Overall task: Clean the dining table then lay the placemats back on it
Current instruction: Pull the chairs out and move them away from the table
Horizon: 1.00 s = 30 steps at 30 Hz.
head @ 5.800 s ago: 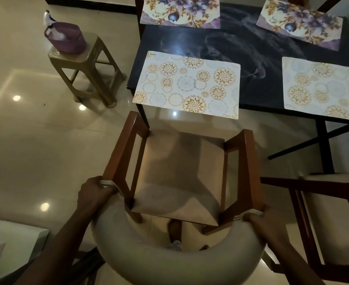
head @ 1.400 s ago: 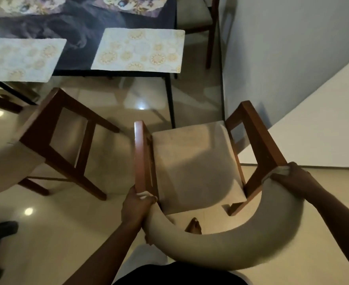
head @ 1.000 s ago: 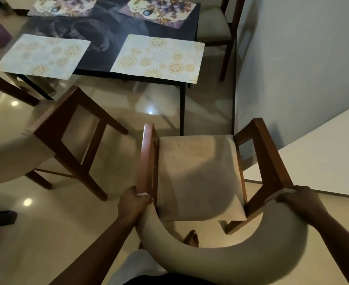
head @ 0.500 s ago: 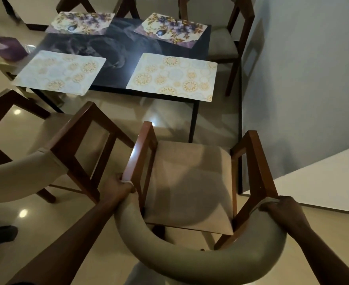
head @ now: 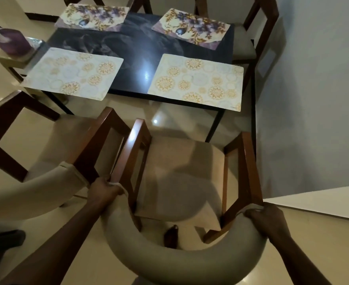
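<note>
With four placemats (head: 197, 81) on the dining table (head: 140, 52), our left hand (head: 102, 191) and right hand (head: 266, 218) grip the chair (head: 181, 262) backrest (both curled tight).

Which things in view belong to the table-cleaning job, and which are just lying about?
Job: dark glossy dining table; four patterned rectangular placemats; wooden beige-padded armchair gripped by left hand and right hand; purple tub, maybe cleaning supplies.
Idle: second wooden armchair at left; far wooden chair; small beige stool.
</note>
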Motion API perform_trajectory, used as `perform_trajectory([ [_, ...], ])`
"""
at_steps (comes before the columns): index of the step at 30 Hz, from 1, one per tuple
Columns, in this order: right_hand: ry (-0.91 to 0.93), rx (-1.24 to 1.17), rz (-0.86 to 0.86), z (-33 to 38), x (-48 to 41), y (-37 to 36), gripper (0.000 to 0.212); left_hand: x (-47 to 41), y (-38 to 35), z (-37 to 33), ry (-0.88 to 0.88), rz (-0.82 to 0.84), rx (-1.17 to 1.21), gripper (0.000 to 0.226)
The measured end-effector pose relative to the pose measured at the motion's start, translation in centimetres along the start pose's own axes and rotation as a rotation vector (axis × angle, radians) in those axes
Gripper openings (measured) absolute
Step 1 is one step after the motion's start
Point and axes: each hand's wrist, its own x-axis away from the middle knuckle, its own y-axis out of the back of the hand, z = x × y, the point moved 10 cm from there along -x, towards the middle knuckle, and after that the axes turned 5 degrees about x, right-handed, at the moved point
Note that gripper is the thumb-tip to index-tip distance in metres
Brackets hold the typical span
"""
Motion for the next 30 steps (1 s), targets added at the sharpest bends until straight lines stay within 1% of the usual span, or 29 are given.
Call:
perform_trajectory([
  [3,-0.015,0.0,0.014,1.8,0.1,-1.2,0.047,-1.6,1.9,0.9,0.001,-0.001,-0.007,0.051],
  [7,-0.02,0.0,0.023,3.6,0.8,-2.0,0.046,-3.3,3.1,0.9,-0.018,0.034,0.011,0.057],
  [10,-0.022,-0.006,0.018,5.0,1.0,-2.4,0.047,-4.6,4.1,1.0,-0.021,0.055,0.002,0.056],
  [12,-0.016,-0.009,0.017,5.8,0.8,-3.2,0.05,-6.3,4.8,2.0,-0.015,0.055,0.002,0.064],
  [15,-0.008,-0.012,0.019,6.6,0.9,-3.7,0.053,-9.4,5.1,4.6,-0.005,0.05,0.026,0.087],
  [16,-0.005,-0.014,0.016,6.9,0.9,-3.8,0.054,-9.4,5.3,4.7,-0.001,0.048,0.026,0.088],
  [17,0.0,-0.014,0.011,7.2,1.0,-3.9,0.055,-8.8,5.7,4.1,-0.002,0.042,0.027,0.084],
  [19,-0.008,-0.018,0.016,7.5,1.1,-3.8,0.054,-6.9,6.2,2.0,-0.004,0.032,0.026,0.066],
  [21,-0.008,-0.019,0.011,7.9,1.3,-3.7,0.053,-6.4,6.4,1.7,0.004,0.023,0.029,0.059],
  [26,-0.017,-0.028,0.017,8.3,1.7,-3.5,0.051,-6.4,6.3,1.7,0.014,0.017,0.039,0.063],
  [30,-0.017,-0.021,0.032,8.7,2.0,-3.7,0.056,-6.6,6.4,2.0,0.028,0.014,0.038,0.068],
])
